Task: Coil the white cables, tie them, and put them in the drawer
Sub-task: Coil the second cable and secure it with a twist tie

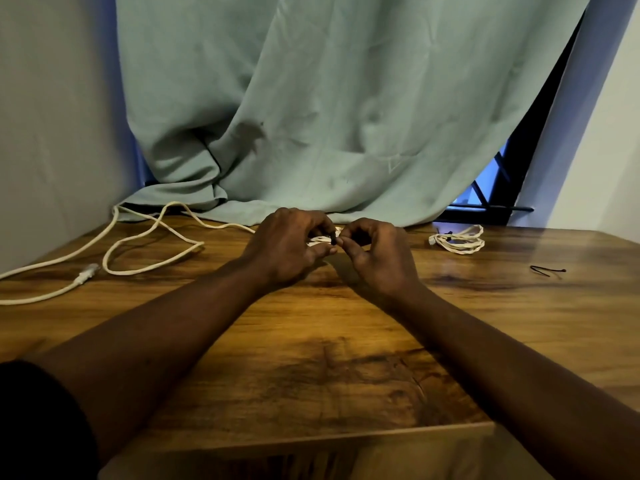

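White coiled cable [320,240] sat mostly hidden behind the hands at the far middle of the brown wooden table [311,358]. The left hand [287,247] and right hand [377,254] each pinched a thin black tie [333,240] over it. The step called for drawing the tie snug while keeping the loops together. A tied white bundle [459,240] lay to the right; a long loose white cable [199,244] sprawled left.

The room light is dim and warm. Cool blue daylight leaks through the window gap [485,192] at right and rims the curtain [346,98] along its left edge. The worktop [311,358] carries a pale sheen toward its right side. The left hand [287,247] and right hand [377,261] read underexposed, and the black tie [333,240] they pinch almost vanishes. Wide-angle distortion bows the edges.
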